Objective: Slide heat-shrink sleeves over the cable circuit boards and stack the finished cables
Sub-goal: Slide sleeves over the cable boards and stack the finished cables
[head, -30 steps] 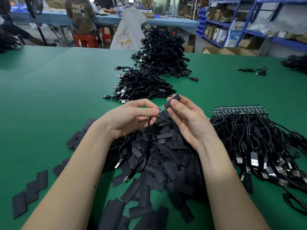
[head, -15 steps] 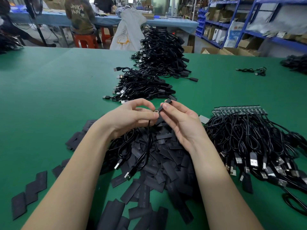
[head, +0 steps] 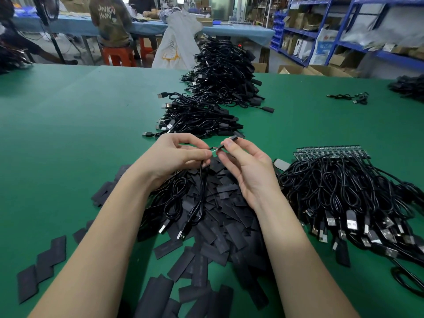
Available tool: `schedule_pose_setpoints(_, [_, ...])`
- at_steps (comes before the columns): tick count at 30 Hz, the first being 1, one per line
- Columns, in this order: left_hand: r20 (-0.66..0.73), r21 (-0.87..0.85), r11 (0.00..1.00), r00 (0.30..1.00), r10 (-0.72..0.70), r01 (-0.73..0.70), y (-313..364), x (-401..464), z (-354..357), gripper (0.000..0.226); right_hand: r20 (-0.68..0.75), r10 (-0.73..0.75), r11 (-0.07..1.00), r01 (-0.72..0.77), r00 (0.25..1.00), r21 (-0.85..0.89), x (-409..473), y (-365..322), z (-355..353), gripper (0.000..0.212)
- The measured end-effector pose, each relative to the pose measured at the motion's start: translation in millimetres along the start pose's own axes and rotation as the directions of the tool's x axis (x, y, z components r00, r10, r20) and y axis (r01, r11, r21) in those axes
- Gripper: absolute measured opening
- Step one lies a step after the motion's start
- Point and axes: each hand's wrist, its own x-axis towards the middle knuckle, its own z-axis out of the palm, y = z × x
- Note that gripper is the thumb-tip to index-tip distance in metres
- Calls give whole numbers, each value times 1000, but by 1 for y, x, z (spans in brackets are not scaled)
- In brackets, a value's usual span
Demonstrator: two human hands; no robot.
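While both hands pinch one cable (head: 202,180) and sleeve (head: 227,143) mid-frame, finished stacks (head: 199,118) fill upper centre; many unsleeved cables (head: 344,193) wait right.

The surface (head: 68,134) looks like matt green cloth. The sleeves (head: 220,228) are matt black, the cables (head: 344,191) glossy black plastic with shiny metal plugs (head: 351,222).

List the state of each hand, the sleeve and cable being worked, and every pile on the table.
Left hand: pinches the cable near its board end.
Right hand: pinches the sleeve.
Sleeve: partly over the board.
Cable: hangs looped from the left hand.
Sleeve pile: loose, flat, under the hands.
Bare cables: heaped right, boards in a row.
Finished cables: stacked beyond the hands.
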Motion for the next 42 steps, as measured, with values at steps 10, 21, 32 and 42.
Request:
schedule_pose_setpoints(10, [31, 22, 998, 998, 59, -60, 1, -1, 0, 11, 46, -1, 1000, 2, 999, -6, 0, -7, -7, 5])
schedule_pose_setpoints(21, [71, 173, 966, 981, 182, -192, 2, 1, 1, 13, 125, -65, 998, 65, 990, 3, 0, -9, -11, 12])
schedule_pose_setpoints(32, [131, 329, 870, 930, 343, -367, 2, 0, 3, 7, 118, -86, 996, 83, 989, 31, 1, -7, -12, 10])
schedule_pose_setpoints(42, [72, 207, 904, 928, 367, -374, -3, 4, 12, 12, 85, -149, 989, 150, 985, -12, -2, -6, -7, 20])
